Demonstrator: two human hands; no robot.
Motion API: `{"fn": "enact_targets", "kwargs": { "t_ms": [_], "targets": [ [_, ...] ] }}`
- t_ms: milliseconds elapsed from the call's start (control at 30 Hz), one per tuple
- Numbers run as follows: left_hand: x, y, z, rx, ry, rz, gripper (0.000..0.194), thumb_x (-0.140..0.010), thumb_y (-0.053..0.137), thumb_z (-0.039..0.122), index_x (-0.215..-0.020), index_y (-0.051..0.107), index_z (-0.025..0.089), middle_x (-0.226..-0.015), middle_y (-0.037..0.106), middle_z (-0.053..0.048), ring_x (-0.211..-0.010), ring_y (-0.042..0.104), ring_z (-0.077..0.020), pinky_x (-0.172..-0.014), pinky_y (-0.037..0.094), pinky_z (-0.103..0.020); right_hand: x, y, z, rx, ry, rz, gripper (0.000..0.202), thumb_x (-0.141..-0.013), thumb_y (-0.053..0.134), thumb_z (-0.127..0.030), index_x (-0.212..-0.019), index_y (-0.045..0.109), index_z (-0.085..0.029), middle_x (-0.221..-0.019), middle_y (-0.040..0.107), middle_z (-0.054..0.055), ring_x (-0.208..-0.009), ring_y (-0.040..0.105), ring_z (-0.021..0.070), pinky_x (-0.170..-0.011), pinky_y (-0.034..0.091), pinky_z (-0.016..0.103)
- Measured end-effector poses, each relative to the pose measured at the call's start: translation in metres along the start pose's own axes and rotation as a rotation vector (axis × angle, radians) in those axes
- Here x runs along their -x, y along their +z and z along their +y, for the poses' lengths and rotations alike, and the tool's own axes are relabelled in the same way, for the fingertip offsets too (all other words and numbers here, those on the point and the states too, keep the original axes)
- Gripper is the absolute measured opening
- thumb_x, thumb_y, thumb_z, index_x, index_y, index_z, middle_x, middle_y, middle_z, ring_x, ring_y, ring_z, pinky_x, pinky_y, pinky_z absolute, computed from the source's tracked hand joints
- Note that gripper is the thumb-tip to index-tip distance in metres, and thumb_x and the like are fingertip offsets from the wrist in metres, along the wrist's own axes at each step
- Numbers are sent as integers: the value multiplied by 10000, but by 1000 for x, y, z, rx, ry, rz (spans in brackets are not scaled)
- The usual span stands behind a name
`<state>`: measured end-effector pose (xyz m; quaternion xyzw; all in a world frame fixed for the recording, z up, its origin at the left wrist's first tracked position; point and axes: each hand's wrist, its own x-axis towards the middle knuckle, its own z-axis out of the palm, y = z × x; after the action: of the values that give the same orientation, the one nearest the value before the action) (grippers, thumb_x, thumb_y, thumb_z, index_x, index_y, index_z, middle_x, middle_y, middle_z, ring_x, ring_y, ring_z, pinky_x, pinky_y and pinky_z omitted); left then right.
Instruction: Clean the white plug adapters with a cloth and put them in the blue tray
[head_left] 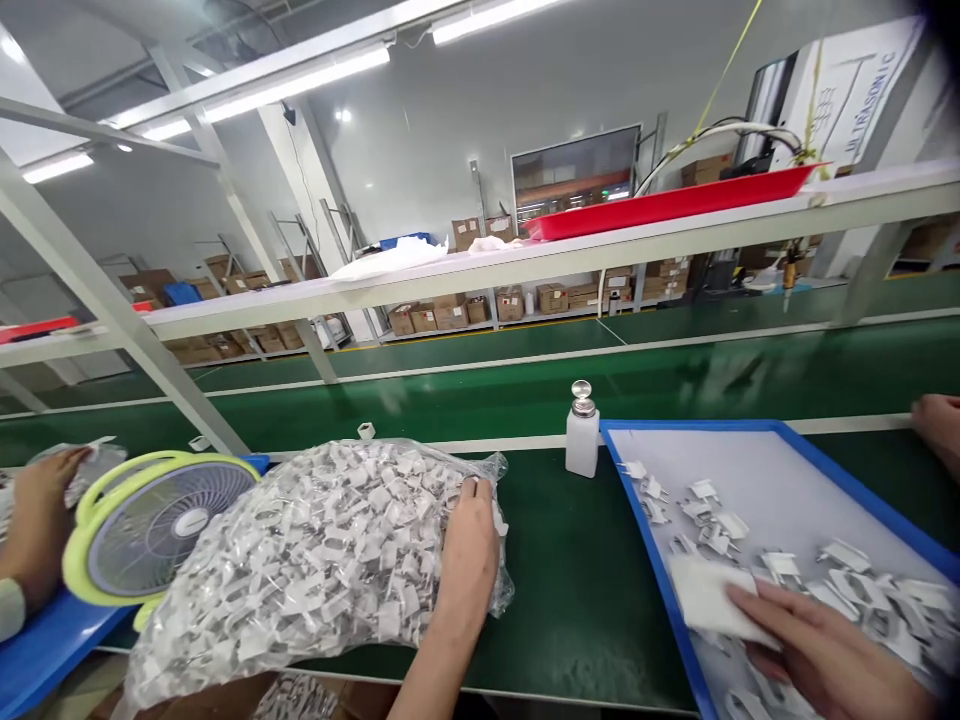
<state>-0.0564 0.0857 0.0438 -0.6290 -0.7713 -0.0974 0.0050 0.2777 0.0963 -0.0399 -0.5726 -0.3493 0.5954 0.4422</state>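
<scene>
A clear plastic bag (499, 590) full of small white plastic plug housings (322, 540) lies on the green bench. My left hand (474, 530) is at the bag's right end, its fingers curled down among the parts; what they grip is hidden. In my right hand (825, 630) a folded white cloth (709, 595) is pinched between thumb and fingers. It is held over the left side of a blue-rimmed tray (645, 535), where several more white plug housings (862, 580) lie loose. Between bag and tray stands a white pump bottle (582, 440) with a metal top.
A lime-green fan (161, 530) stands left of the bag beside a blue tray (56, 640). Another person's hand (45, 490) is at far left; one more hand (937, 425) shows at the right edge. A shelf (450, 270) carrying a red tray (675, 205) crosses above the bench.
</scene>
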Motion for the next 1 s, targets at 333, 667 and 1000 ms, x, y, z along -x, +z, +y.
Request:
{"fn": "enact_targets", "kwargs": {
  "t_ms": [333, 667, 1000],
  "targets": [
    [18, 39, 56, 63, 631, -287, 352, -897, 437, -66, -922, 712, 152, -1009, 726, -123, -974, 702, -294, -770, 540, -351, -113, 120, -144, 822, -894, 128, 267, -1000, 618, -400, -1141, 650, -176, -1210, 641, 81, -1042, 639, 216, -901, 548, 430],
    [34, 79, 33, 424, 553, -200, 542, -728, 438, -131, -1096, 622, 223, -1171, 651, -68, -1044, 661, -203, -839, 532, -258, -126, 144, -128, 1277, -1094, 28, 251, -1001, 633, -352, -1188, 647, -184, -1206, 648, 79, -999, 657, 202, -857, 578, 403],
    [47, 92, 44, 797, 216, 43, 284, -1041, 322, 119, -1172, 573, 150, -1206, 590, -153, -1148, 583, -241, -1000, 464, -358, -110, 125, -129, 1030, -1040, -6, 247, -1000, 632, -371, -1149, 657, -176, -1159, 661, 69, -969, 660, 195, -857, 570, 403]
  ]
}}
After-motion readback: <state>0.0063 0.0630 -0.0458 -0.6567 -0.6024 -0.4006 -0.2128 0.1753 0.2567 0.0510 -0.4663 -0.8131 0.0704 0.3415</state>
